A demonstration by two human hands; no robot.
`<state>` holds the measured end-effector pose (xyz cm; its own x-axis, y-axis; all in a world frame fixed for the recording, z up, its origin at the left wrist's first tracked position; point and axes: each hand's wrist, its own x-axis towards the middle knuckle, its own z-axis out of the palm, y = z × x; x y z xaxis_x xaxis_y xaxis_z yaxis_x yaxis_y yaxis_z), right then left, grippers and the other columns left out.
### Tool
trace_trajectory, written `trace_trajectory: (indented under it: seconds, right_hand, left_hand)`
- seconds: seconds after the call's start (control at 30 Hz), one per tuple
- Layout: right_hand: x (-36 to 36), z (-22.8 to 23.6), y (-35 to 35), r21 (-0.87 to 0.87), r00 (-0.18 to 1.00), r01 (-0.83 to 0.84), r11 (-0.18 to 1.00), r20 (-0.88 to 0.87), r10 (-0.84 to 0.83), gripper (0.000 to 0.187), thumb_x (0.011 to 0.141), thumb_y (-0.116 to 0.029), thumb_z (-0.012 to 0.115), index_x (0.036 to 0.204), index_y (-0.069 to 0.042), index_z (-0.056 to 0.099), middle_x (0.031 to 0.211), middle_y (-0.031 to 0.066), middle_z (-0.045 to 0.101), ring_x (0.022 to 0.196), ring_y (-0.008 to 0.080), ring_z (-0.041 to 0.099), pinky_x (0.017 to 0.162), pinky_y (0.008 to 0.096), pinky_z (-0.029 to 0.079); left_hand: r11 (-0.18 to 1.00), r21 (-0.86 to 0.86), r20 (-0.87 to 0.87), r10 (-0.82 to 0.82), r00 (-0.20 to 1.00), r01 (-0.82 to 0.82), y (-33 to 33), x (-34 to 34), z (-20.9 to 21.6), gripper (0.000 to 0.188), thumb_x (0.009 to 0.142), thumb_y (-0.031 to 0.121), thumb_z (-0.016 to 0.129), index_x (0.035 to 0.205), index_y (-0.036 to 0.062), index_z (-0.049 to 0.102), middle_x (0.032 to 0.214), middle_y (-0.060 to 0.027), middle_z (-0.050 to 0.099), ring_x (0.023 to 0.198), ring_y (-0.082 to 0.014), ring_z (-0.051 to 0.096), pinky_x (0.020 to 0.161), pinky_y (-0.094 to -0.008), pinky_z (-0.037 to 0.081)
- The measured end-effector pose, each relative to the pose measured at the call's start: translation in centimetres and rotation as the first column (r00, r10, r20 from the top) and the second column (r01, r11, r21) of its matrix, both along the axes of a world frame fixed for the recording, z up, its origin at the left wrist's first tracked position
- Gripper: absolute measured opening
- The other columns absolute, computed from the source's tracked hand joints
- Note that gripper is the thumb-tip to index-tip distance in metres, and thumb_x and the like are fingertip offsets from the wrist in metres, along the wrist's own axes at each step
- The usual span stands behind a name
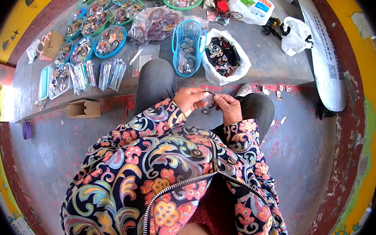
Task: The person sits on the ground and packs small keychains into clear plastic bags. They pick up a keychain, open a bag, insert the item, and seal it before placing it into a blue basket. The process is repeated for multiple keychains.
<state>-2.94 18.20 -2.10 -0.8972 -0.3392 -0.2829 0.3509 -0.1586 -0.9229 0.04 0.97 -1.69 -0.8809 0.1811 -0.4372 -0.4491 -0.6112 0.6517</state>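
Observation:
Above my knees, my left hand (190,100) and my right hand (228,107) are close together with fingers pinched. Between their fingertips is a thin dark band that looks like a hair tie (210,92). Something clear, like a small plastic bag, hangs beneath it with a dark loop (206,110) showing; its details are too small to tell. Just beyond my hands, a white plastic bag (242,72) stands open, full of dark hair ties with small ornaments. To its left is a blue handled basket (174,50) holding small clear packets.
Several round trays (124,42) of small packaged trinkets crowd the raised ledge at the far left. Bundles of slim clear packets (112,74) lie nearer. A small cardboard box (84,109) sits by the ledge's edge. A long white wrapped board (327,62) lies at right.

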Motion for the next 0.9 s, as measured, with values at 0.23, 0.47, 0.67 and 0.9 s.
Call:
trace_trajectory:
  seconds: [0.23,0.47,0.67,0.9]
  right_hand:
    - [0.1,0.2,0.0,0.051,0.994,0.076,0.996,-0.085,-0.071,0.012,0.078,-0.012,0.064,0.083,-0.001,0.065,0.071,0.0009,0.060,0.061,0.0074,0.049,0.056,0.0202,0.038]
    - [0.0,0.5,-0.1,-0.008,0.988,0.127,0.992,-0.091,-0.127,0.010,0.077,-0.011,0.066,0.081,-0.002,0.066,0.069,-0.0012,0.058,0.062,0.0063,0.048,0.059,0.0197,0.037]
    - [-0.1,-0.4,0.3,-0.161,0.995,0.100,0.982,0.008,-0.100,0.014,0.079,-0.015,0.063,0.076,-0.002,0.064,0.067,-0.0006,0.057,0.059,0.0072,0.045,0.057,0.0209,0.036]
    - [-0.2,0.0,0.2,-0.094,0.993,0.097,0.991,-0.056,-0.103,0.018,0.082,-0.018,0.060,0.075,-0.001,0.063,0.066,-0.0001,0.057,0.060,0.0075,0.046,0.057,0.0210,0.036]
  left_hand:
    - [1.000,0.006,-0.054,0.010,0.998,-0.010,0.0,-0.1,0.6,0.022,0.086,0.008,0.053,0.104,-0.0033,0.056,0.098,-0.0091,0.059,0.084,-0.0138,0.059,0.073,-0.0227,0.051]
    - [0.998,-0.036,-0.043,-0.057,0.997,0.056,0.4,0.1,2.0,0.024,0.087,0.010,0.051,0.107,-0.0032,0.055,0.103,-0.0098,0.058,0.090,-0.0140,0.058,0.074,-0.0238,0.051]
    - [0.998,0.024,-0.079,-0.057,0.995,0.060,0.4,0.2,1.6,0.024,0.088,0.012,0.049,0.107,-0.0037,0.054,0.104,-0.0103,0.057,0.090,-0.0145,0.058,0.075,-0.0244,0.051]
    - [0.997,0.019,-0.111,-0.067,0.992,0.070,0.4,0.1,1.9,0.025,0.090,0.014,0.046,0.107,-0.0031,0.054,0.102,-0.0080,0.056,0.092,-0.0132,0.055,0.078,-0.0275,0.051]
